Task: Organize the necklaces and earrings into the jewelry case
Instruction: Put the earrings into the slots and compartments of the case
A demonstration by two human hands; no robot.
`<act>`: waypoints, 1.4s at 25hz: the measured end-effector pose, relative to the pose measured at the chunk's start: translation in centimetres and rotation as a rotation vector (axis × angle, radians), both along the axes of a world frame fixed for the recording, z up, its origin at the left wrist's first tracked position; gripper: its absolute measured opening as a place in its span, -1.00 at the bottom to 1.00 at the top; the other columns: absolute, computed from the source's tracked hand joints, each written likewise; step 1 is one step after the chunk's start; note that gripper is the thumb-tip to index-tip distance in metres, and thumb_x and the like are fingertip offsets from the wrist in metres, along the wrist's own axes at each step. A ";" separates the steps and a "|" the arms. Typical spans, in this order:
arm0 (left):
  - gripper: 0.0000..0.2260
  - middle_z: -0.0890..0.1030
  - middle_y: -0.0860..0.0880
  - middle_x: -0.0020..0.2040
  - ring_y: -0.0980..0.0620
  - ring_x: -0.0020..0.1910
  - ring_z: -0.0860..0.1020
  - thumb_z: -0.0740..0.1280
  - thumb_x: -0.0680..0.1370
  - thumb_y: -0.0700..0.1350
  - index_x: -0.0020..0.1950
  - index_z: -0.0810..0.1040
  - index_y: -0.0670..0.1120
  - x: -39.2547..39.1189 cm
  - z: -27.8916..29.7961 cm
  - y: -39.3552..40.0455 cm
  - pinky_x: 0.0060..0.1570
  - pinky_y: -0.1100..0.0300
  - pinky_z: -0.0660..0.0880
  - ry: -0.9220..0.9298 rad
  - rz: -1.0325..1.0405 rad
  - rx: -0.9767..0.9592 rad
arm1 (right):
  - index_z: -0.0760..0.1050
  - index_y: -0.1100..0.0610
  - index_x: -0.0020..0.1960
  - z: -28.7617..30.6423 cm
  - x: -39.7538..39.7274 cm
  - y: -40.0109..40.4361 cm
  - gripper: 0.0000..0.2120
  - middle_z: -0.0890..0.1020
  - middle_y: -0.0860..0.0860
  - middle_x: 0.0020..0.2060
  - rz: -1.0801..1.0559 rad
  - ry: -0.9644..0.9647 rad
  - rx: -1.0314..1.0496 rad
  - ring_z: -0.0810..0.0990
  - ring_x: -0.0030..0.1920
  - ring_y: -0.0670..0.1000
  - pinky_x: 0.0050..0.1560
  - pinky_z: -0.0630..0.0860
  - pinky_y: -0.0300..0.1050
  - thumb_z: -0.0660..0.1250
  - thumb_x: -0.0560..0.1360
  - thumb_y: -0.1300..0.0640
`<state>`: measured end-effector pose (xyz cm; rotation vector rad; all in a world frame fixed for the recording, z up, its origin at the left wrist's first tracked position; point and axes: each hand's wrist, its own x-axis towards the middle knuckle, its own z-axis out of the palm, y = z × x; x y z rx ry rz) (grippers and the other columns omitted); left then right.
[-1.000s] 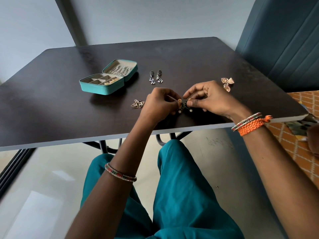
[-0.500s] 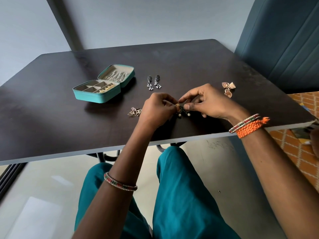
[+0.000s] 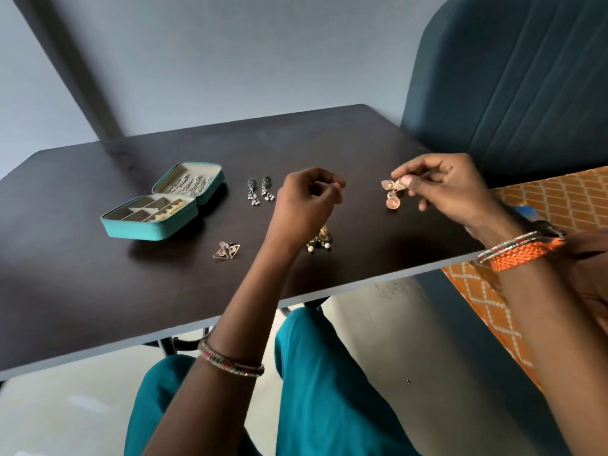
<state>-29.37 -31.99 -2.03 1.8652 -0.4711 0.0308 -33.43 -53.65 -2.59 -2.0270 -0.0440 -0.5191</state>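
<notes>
- Earrings of rose-gold colour (image 3: pixel 393 192) hang from the right hand (image 3: pixel 450 189), pinched between thumb and forefinger above the right side of the bench (image 3: pixel 82 291).
- Left hand (image 3: pixel 304 199) hovers mid-bench with fingers curled inward; whether it holds anything small I cannot tell.
- Green-and-pearl earrings (image 3: pixel 319 240) lie on the bench just beneath the left wrist, partly hidden by it.
- Triangular earrings (image 3: pixel 226 251) lie near the front edge, left of that pair.
- Dark silver earrings (image 3: pixel 260 190) lie side by side farther back, between the left hand and the jewelry case (image 3: pixel 154 228).
- Case is teal, open, on the left; its lid holds several pieces, and one compartment holds a gold chain (image 3: pixel 169 210).
- Teal chair back (image 3: pixel 510 93) stands at the far right.
</notes>
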 end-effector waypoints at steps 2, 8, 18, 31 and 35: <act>-0.90 0.63 -0.02 -0.24 0.26 -0.46 0.44 0.31 0.56 -0.17 -0.09 0.62 -0.07 0.8 0.2 -2.7 -0.47 0.42 0.33 -0.042 -0.005 0.070 | 0.61 0.10 -0.07 -0.3 1.3 -2.2 -0.84 0.60 -0.03 -0.26 -0.083 0.040 -0.067 0.51 -0.30 -0.15 -0.45 0.44 -0.30 0.31 0.51 0.31; -0.84 0.66 -0.08 -0.09 0.04 -0.15 0.56 0.40 0.51 -0.06 0.01 0.63 -0.12 3.3 0.1 -8.0 -0.26 0.32 0.35 -0.136 -0.057 0.386 | 0.60 -0.13 -0.13 -1.1 4.9 -4.1 -0.91 0.64 -0.15 -0.22 -0.142 0.118 -0.451 0.59 -0.16 -0.12 -0.10 0.57 -0.05 0.35 0.48 0.04; -0.84 0.62 -0.17 -0.02 -0.17 -0.04 0.58 0.40 0.44 -0.14 -0.01 0.62 -0.13 4.1 -1.9 -10.5 -0.11 0.04 0.53 -0.120 -0.024 0.569 | 0.66 0.09 -0.10 -1.3 6.3 -2.8 -0.93 0.60 -0.10 -0.31 -0.077 0.178 -0.568 0.51 -0.30 -0.19 -0.35 0.32 -0.37 0.43 0.43 0.20; -0.79 0.53 -0.11 -0.28 0.18 -0.48 0.51 0.16 0.58 -0.39 -0.13 0.52 -0.17 3.5 -1.7 -5.2 -0.45 0.35 0.47 0.539 -0.146 -0.418 | 0.57 0.09 -0.07 -1.8 4.1 1.5 -0.83 0.64 0.02 -0.19 0.048 0.157 0.583 0.56 -0.30 -0.12 -0.36 0.48 -0.33 0.25 0.55 0.30; -0.76 0.53 -0.11 -0.26 0.11 -0.38 0.53 0.11 0.60 -0.37 -0.13 0.52 -0.19 3.3 -1.1 -4.4 -0.36 0.32 0.56 0.692 -0.094 -0.536 | 0.55 0.15 -0.08 -1.8 4.6 3.1 -0.78 0.61 0.03 -0.29 0.038 0.260 0.846 0.52 -0.31 -0.08 -0.41 0.52 -0.31 0.17 0.57 0.36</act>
